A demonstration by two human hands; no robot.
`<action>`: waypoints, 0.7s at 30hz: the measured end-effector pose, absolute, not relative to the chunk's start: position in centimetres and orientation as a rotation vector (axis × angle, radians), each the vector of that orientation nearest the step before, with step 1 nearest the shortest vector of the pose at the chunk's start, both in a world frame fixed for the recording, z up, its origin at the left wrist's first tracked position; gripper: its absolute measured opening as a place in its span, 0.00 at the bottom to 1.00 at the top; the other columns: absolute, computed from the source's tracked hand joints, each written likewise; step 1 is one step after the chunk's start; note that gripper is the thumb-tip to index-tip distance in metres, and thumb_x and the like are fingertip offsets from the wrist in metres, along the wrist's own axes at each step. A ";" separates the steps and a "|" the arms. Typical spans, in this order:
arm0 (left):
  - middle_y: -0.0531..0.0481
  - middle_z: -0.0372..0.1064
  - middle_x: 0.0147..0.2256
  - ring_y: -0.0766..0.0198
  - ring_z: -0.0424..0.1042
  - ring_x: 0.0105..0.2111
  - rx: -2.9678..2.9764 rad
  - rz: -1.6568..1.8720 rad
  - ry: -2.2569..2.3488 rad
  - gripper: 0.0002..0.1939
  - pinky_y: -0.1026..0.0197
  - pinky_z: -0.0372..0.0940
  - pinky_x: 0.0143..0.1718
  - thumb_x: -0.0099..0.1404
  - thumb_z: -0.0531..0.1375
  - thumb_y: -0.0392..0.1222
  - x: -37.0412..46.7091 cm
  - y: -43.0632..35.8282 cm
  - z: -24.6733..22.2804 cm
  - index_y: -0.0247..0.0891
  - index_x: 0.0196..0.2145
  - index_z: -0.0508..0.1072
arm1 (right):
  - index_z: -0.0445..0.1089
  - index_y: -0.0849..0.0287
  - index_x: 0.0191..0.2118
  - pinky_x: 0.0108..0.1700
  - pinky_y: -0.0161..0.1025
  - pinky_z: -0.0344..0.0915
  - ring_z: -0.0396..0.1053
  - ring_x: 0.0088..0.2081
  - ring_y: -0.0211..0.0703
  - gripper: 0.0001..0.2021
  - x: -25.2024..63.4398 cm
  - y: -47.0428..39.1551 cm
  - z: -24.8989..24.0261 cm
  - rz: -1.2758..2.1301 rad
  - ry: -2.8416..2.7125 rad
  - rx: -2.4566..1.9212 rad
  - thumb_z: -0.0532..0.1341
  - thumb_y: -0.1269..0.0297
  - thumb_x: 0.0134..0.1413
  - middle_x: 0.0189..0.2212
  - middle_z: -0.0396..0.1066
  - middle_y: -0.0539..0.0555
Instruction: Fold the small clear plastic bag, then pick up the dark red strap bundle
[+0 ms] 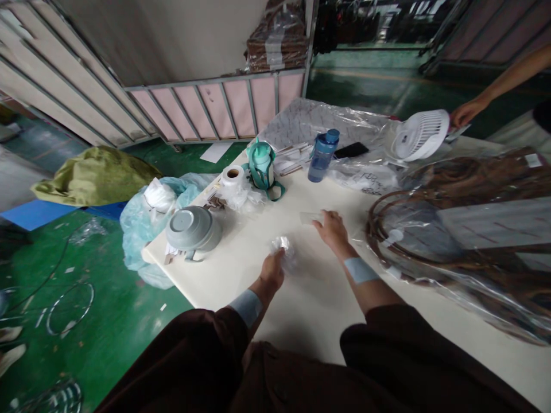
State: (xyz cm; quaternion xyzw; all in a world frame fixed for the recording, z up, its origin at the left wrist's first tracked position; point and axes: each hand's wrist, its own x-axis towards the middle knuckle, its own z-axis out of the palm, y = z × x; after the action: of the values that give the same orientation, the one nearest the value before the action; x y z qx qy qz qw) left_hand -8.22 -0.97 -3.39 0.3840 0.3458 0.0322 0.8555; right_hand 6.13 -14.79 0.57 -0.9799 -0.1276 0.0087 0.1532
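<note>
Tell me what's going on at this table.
The person's left hand holds crumpled clear plastic over the white table; their right hand is at a flat translucent piece. To the right, another person's hand is at a white fan. A blue water bottle stands nearby.

I see dim, flat light with soft shadows on the pale table [305, 281]; the plastic wrap [465, 287] and green floor [129, 332] glare, both hands blur slightly, and the wide view stretches at its edges.
</note>
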 end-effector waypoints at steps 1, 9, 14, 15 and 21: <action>0.43 0.73 0.34 0.54 0.72 0.39 0.802 0.068 0.730 0.09 0.56 0.66 0.43 0.58 0.61 0.39 -8.1 -0.7 -3.5 0.35 0.37 0.71 | 0.62 0.62 0.53 0.48 0.43 0.59 0.60 0.51 0.53 0.21 7.7 -15.0 0.3 0.016 -0.325 -2.844 0.56 0.57 0.56 0.50 0.62 0.65; 0.41 0.73 0.34 0.50 0.71 0.42 0.752 0.079 0.675 0.08 0.53 0.65 0.45 0.57 0.61 0.39 -5.7 1.0 -4.2 0.36 0.36 0.72 | 0.68 0.60 0.34 0.42 0.40 0.61 0.67 0.40 0.47 0.11 8.2 -13.0 0.5 0.156 -0.360 -2.592 0.53 0.59 0.56 0.35 0.71 0.58; 0.42 0.73 0.33 0.51 0.71 0.43 0.711 0.119 0.625 0.11 0.54 0.65 0.44 0.59 0.60 0.42 -3.8 1.0 -3.3 0.32 0.36 0.72 | 0.64 0.57 0.30 0.31 0.33 0.61 0.68 0.26 0.40 0.12 2.1 -8.9 1.1 0.337 -0.327 -2.158 0.53 0.54 0.55 0.23 0.69 0.49; 0.41 0.73 0.33 0.50 0.71 0.42 0.710 0.120 0.616 0.13 0.54 0.65 0.44 0.60 0.59 0.45 -3.7 1.0 -2.9 0.31 0.36 0.72 | 0.64 0.57 0.29 0.31 0.33 0.61 0.69 0.27 0.40 0.11 1.1 -8.3 0.9 0.330 -0.303 -2.188 0.53 0.55 0.55 0.24 0.70 0.50; 0.40 0.73 0.37 0.52 0.70 0.43 0.569 0.162 0.468 0.29 0.55 0.62 0.48 0.59 0.56 0.62 -4.0 1.5 -0.8 0.31 0.43 0.72 | 0.66 0.59 0.35 0.35 0.35 0.59 0.71 0.36 0.45 0.10 -0.8 -5.8 0.1 0.263 -0.242 -2.436 0.51 0.60 0.58 0.33 0.74 0.57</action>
State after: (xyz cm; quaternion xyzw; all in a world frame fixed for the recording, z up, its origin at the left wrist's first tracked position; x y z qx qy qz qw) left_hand -4.03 1.50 -0.78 0.2777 0.2287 0.0793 0.9297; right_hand -0.77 -5.83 0.09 -0.9328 -0.0927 0.1009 0.3332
